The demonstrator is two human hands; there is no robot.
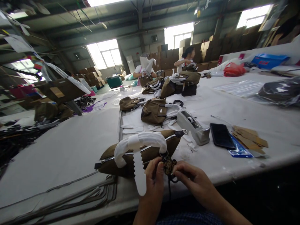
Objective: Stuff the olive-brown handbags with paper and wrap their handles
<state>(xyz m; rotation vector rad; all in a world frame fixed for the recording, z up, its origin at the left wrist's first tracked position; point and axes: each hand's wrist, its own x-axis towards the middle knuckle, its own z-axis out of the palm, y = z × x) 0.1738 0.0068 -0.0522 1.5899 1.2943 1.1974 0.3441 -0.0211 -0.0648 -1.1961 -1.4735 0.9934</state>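
Observation:
An olive-brown zippered handbag point(173, 144) lies on the white table before me, its arched handle point(140, 140) wrapped in white paper. A white strip with a scalloped edge point(140, 175) hangs down from that handle. At the bag's near right side, a dark, spotted bear-shaped charm point(169, 165) hangs by the handle's base. My left hand point(153, 181) is closed, thumb and forefinger at the charm's left edge. From the other side my right hand point(194, 178) pinches the charm's right edge. A dark cord dangles beneath it.
A grey tape dispenser point(193, 126), a black phone point(222, 136), a blue packet point(240, 149) and brown card pieces point(249, 139) lie to the right. Beyond stands another olive handbag point(153, 111), with several more behind it. Two people work at the table's far end.

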